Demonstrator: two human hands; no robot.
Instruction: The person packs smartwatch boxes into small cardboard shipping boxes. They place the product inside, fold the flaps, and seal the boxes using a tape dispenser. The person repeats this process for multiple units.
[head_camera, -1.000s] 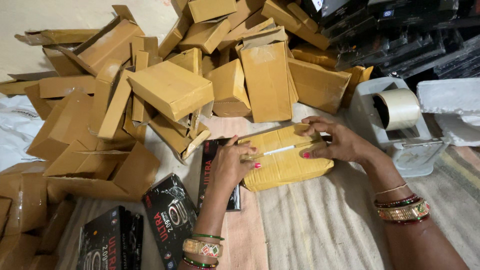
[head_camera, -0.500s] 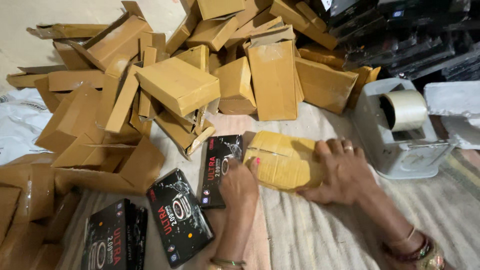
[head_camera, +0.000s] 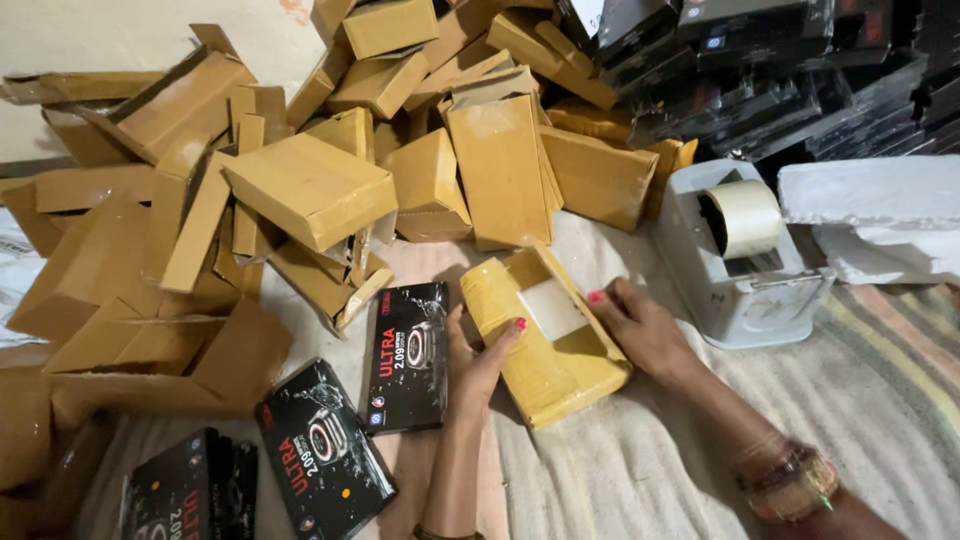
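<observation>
A yellow-brown cardboard packet (head_camera: 545, 345) with a white label on top lies on the cloth in front of me. My left hand (head_camera: 478, 355) grips its left edge, thumb over the top. My right hand (head_camera: 645, 330) presses against its right side, fingertips on the edge. The packet is tilted, its far end pointing toward the box pile. Just left of my left hand lies a black product box (head_camera: 408, 357) with a watch picture.
A big heap of brown cardboard boxes (head_camera: 310, 190) fills the left and back. Two more black boxes (head_camera: 322, 450) lie at the lower left. A white tape dispenser (head_camera: 735, 250) with a tape roll stands right of the packet. Stacked black boxes (head_camera: 800, 70) sit at the back right.
The packet has been turned so its white label faces up and it points away from me. My left hand moved from beside it onto its left edge. My right hand shifted to its right side.
</observation>
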